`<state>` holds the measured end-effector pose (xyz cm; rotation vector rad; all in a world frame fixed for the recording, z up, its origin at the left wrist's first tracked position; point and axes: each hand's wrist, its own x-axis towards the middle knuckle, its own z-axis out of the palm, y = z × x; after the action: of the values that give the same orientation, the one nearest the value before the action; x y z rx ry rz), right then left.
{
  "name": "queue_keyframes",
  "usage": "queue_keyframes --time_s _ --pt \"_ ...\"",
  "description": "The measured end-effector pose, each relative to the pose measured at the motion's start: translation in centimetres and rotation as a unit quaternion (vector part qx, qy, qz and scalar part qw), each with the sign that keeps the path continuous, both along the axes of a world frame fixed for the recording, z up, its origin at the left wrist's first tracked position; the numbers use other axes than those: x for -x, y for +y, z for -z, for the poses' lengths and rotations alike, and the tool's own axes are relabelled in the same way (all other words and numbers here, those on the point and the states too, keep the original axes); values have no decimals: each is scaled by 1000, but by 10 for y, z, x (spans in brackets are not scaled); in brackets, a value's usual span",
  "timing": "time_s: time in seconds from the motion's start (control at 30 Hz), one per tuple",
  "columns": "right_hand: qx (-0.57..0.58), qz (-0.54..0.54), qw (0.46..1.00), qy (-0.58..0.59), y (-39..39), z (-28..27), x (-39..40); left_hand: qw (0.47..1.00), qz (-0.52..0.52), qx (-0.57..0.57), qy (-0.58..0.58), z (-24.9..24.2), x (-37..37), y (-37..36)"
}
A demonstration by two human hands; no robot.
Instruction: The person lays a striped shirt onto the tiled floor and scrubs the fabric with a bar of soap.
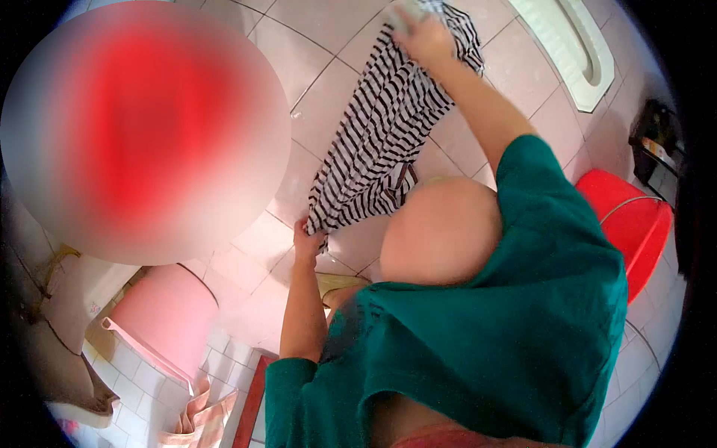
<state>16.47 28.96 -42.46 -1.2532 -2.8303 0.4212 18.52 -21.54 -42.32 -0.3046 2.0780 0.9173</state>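
On my feed the striped cloth (373, 134) hangs over the tiled floor (302, 48), its long axis running seven to one o'clock; my left hand (305, 243) grips the lower end, my blurred right hand (427, 41) clutches the bunched upper end.

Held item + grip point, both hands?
Striped cloth: left hand grips its lower-left end. Right hand is at the upper end, beside something pale; too blurred to tell what it grips.

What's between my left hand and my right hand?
A black-and-white striped cloth spans the gap from your left hand to your right hand, above the tiled floor, as the head view shows.
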Motion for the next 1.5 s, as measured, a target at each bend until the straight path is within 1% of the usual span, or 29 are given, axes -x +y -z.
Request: queue_keyframes --time_s 0.1,0.17,0.2,0.3,0.33,0.4,0.43,0.53,0.6,0.63,0.67,0.7,0.77,0.8,0.87,0.9,0.93,0.97,1.0,1.03,1.07,1.13,1.17,1.27,1.3,1.33,1.37,1.47,1.5 --pt "130 -132 982 29 -117 -5 -19 989 124 27 76 -13 16 49" --pt "142 -240 957 82 -189 2 -50 958 188 211 55 -19 30 65" --pt "205 -315 927 -5 -180 -7 -55 986 99 66 117 -7 29 53" --pt "42 -347 935 -56 -60 17 -55 987 52 133 79 -17 31 37" --pt "69 -131 989 -2 5 33 -59 991 14 115 64 -15 30 29" --pt "0 125 992 -14 63 8 -61 994 -21 93 50 -12 30 24" --pt "-6 126 992 -11 56 -2 -54 996 -82 34 26 -7 32 29" --pt "13 18 1000 11 -3 2 -42 971 -220 -73 -63 -32 25 83" --pt "79 -182 973 121 -117 -4 -47 975 -104 -192 -37 -29 18 98" --pt "95 -302 935 160 -161 -5 -60 976 -110 -184 -39 -24 18 97" --pt "276 -411 868 47 -194 -13 -79 993 -43 -104 -25 -19 18 93" --pt "265 -451 852 8 -192 -12 -86 999 29 -27 -10 -17 19 90" --pt "101 -378 917 -78 -153 11 -82 999 -31 -31 -16 -19 22 77" --pt "52 -382 922 -40 -91 31 -79 995 -94 -38 -25 -20 21 68" --pt "-40 -81 996 3 22 29 -92 993 -98 -62 -21 -14 15 52" --pt "-189 -53 978 67 53 36 -98 996 -81 -27 -9 -13 15 48" --pt "-197 -53 977 68 46 14 -86 998 -63 1 5 -8 16 49" --pt "-12 75 995 62 26 -18 -68 998 -66 -6 -23 -2 14 47" --pt "175 196 963 53 17 -39 -58 997 -69 -17 -24 -5 10 50" --pt "-90 32 992 81 7 23 -67 999 -35 -18 1 -8 6 56" --pt "242 89 964 65 -29 14 -58 999 -1 -18 28 -10 4 64" --pt "127 -147 978 71 -145 -4 -60 999 -11 0 35 -7 8 69" --pt "270 -358 892 -48 -178 -34 -65 999 -2 -15 37 1 11 60" --pt "255 -328 904 -99 -154 7 -102 992 98 53 65 -18 18 56" --pt "35 -395 908 -134 -92 -15 -102 997 42 22 56 -15 18 48" --pt "18 -210 976 -63 -42 6 -117 999 -18 -15 48 -11 16 46" --pt "17 -22 998 58 8 27 -132 996 34 57 54 -22 21 54" --pt "-69 14 997 12 31 20 -127 996 55 -4 66 23 12 49" --pt "-96 52 994 15 25 21 -120 994 88 53 45 -15 14 83"
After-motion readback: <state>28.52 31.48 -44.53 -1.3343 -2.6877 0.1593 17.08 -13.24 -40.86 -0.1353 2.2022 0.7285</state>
